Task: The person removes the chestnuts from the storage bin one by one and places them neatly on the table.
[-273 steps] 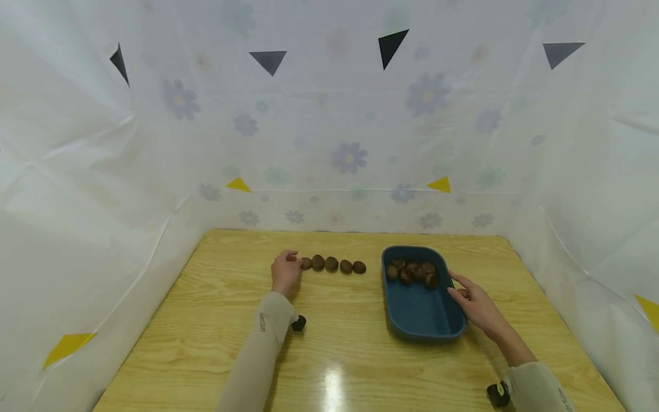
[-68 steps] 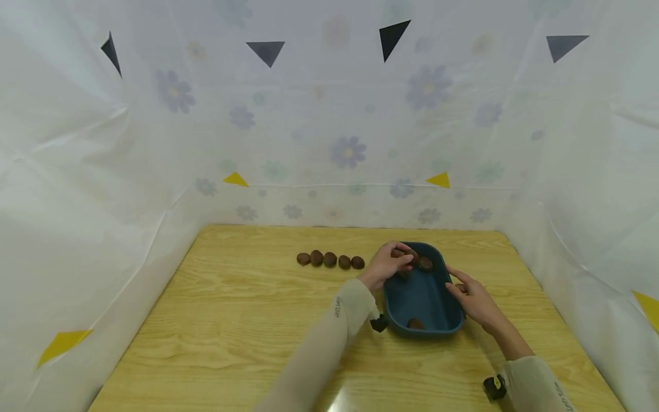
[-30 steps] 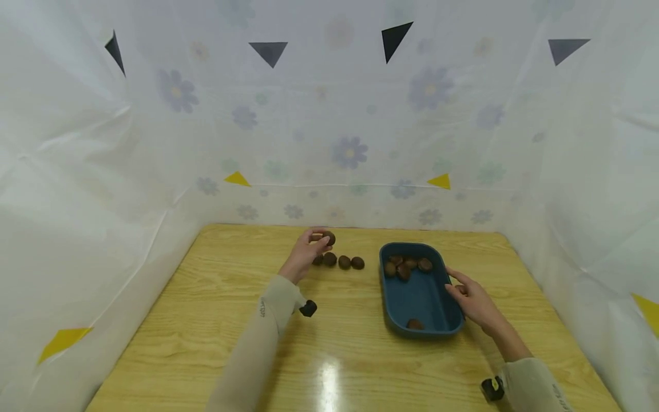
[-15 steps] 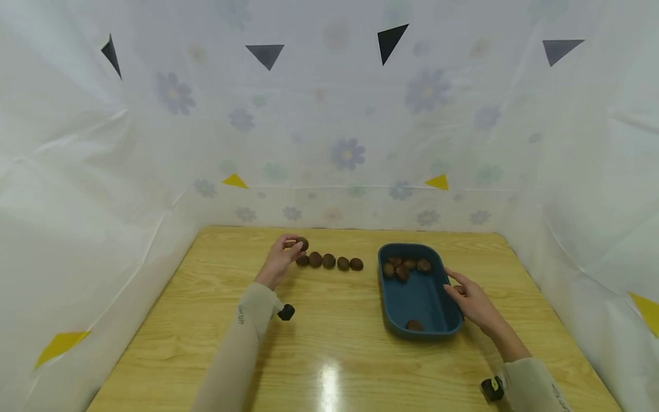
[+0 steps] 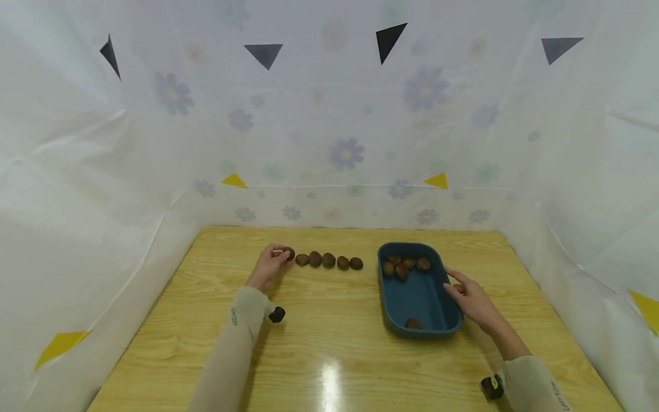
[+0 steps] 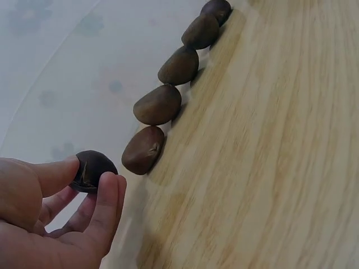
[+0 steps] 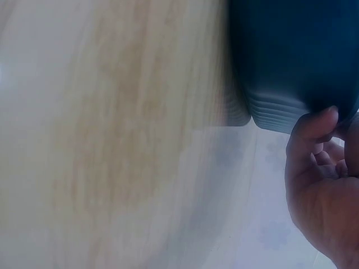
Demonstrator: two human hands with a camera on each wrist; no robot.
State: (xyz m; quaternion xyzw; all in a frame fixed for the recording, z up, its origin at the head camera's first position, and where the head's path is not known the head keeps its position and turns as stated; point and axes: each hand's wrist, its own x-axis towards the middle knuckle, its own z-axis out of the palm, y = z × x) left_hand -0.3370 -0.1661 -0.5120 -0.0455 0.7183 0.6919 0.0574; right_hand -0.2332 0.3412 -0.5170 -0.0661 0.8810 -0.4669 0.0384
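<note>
In the head view, a chestnut (image 5: 289, 253) is pinched between the thumb and fingertips of my left hand (image 5: 268, 265), at the left end of a row of several chestnuts (image 5: 328, 260). The left wrist view shows the held chestnut (image 6: 94, 170) beside the nearest chestnut (image 6: 143, 150) of the row, a small gap between them. My right hand (image 5: 476, 298) holds the right side of a dark blue box (image 5: 419, 306) by its rim. Several chestnuts (image 5: 402, 271) lie at the box's far end, and one chestnut (image 5: 413, 324) at its near end.
A wooden table (image 5: 319, 332) carries everything. White floral sheeting (image 5: 329, 131) with dark and yellow triangles surrounds it at the back and both sides. Small black wrist cameras (image 5: 277, 315) are worn at the sleeves.
My left hand took a chestnut from the box, carried it left over the row and lowered it beside the left end. One chestnut now lies at the box's near end. My right hand has stayed put.
</note>
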